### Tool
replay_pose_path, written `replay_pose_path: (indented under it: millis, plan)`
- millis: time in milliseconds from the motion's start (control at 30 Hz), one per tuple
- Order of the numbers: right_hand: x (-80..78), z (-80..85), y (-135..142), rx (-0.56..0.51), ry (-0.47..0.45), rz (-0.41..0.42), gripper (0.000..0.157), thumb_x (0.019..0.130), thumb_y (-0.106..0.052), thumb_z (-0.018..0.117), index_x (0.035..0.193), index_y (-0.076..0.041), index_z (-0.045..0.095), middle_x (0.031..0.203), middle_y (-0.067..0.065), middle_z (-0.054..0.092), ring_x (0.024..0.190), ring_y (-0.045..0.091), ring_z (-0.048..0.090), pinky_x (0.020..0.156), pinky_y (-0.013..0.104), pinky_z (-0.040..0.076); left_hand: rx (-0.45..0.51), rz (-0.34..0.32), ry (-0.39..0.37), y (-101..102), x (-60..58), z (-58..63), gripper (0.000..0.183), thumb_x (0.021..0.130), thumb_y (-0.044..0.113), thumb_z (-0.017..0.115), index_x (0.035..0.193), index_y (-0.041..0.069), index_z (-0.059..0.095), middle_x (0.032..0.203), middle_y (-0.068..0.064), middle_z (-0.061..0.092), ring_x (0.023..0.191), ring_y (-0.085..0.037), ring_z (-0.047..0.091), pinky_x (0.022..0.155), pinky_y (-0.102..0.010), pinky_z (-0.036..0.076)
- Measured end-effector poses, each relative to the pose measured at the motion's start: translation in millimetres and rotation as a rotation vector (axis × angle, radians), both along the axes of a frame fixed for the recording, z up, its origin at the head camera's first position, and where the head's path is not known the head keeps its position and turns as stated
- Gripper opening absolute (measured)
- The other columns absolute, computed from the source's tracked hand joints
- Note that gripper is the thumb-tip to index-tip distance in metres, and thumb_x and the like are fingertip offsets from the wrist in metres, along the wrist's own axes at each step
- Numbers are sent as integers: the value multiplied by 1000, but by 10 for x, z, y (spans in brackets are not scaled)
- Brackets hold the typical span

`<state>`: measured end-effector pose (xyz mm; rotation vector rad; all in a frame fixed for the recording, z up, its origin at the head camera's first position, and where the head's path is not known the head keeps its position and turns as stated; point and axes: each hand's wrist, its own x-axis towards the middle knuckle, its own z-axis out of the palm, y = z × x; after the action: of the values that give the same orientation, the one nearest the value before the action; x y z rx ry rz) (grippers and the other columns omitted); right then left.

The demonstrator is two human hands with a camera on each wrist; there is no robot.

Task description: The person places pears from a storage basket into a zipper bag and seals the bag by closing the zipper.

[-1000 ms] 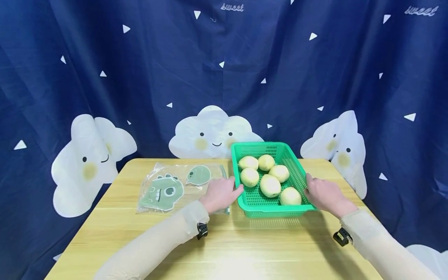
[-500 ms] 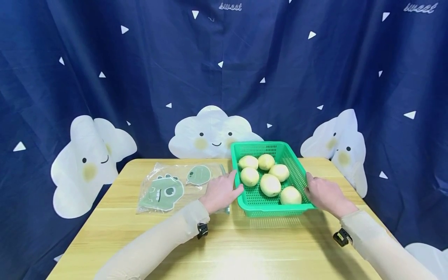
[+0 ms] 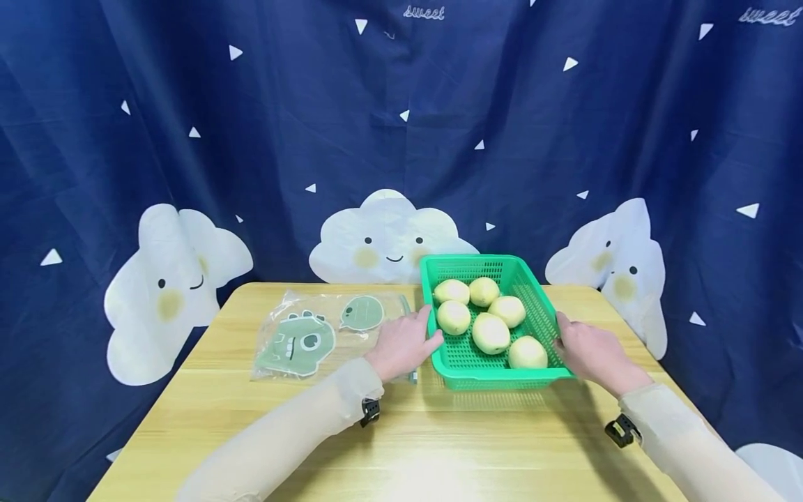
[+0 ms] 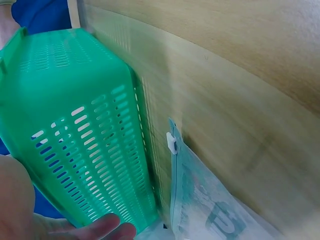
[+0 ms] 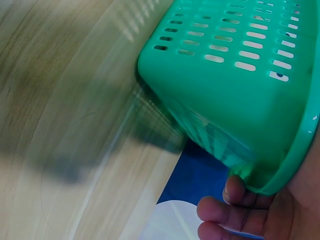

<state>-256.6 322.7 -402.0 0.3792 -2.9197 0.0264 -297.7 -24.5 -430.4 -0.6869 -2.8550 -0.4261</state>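
Observation:
A green plastic basket with slotted walls sits at the table's back right in the head view, holding several pale yellow, roundish fruits. My left hand grips its left rim, thumb over the top edge. In the left wrist view the fingers reach under the rim along the outer wall. My right hand holds the right rim, and the right wrist view shows curled fingers beneath the lip. Both palms are largely hidden in the head view.
A clear zip bag with a green cartoon monster print lies flat left of the basket, partly behind the left hand. Its white slider shows in the left wrist view. A blue cloud-print curtain hangs behind the wooden table.
The whole head view has shifted slightly, so everything appears a little further right. Both hands keep their hold on the basket, which stays in the same place on the table.

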Motion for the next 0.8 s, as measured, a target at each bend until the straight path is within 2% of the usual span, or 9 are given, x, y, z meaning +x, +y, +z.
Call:
replay_pose_path:
  millis: [233, 400, 500, 800]
  plan:
    - [23, -18, 66, 4, -5, 1, 55, 92, -15, 59, 134, 17, 44, 81, 17, 68, 67, 34, 67, 49, 47, 49, 20, -6, -22, 63, -11, -11, 73, 100, 55, 34, 153, 5, 36, 133, -13, 65, 98, -22, 70, 54, -26, 46]
    - [25, -14, 124, 11, 9, 8, 54, 91, -15, 60, 132, 17, 45, 76, 15, 66, 63, 32, 65, 47, 47, 48, 31, -17, -35, 119, -22, 11, 72, 100, 54, 36, 153, 5, 35, 130, -13, 67, 72, -15, 62, 49, -26, 43]
    - [23, -5, 161, 14, 7, 8, 55, 91, -15, 61, 132, 16, 44, 74, 14, 65, 61, 32, 64, 47, 48, 48, 33, -25, -42, 156, -33, 21, 72, 100, 53, 36, 153, 4, 35, 116, -11, 70, 60, -14, 57, 46, -27, 43]
    - [-2, 0, 271, 15, 7, 2, 54, 91, -16, 60, 132, 15, 45, 79, 19, 67, 64, 34, 66, 49, 50, 48, 31, -39, -59, 266, -62, 30, 72, 100, 53, 37, 152, 3, 34, 97, -5, 67, 59, -13, 56, 44, -28, 42]
